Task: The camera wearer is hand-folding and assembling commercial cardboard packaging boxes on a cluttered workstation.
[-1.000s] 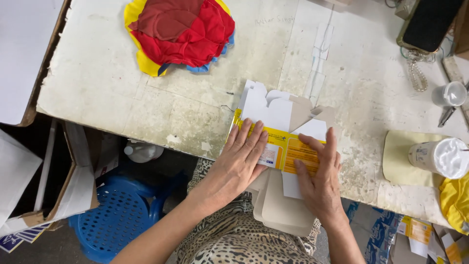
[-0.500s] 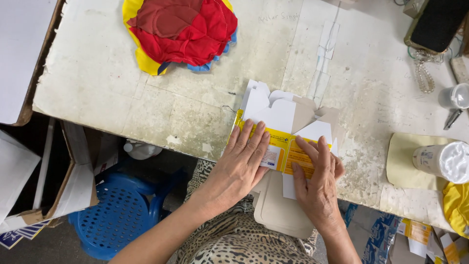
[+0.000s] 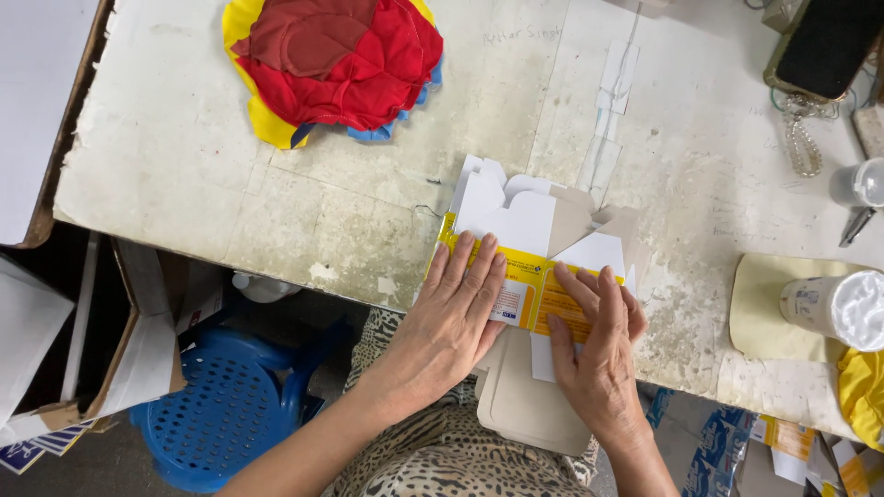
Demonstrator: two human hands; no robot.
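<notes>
Carton (image 3: 529,285) lies flat under both hands' fingers (image 3: 470,267).

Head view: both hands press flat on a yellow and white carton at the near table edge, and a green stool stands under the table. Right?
Not quite. The head view shows the stool is blue, not green. Both the left hand and right hand do press flat on the yellow and white carton at the near table edge.

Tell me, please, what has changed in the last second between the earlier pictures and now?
Very little. The right hand slid slightly toward the near table edge on the yellow carton blank. The left hand stayed flat, pressing the carton's left part. Nothing was picked up or released. The red and yellow cloth pile and worn table stayed as they were.
</notes>
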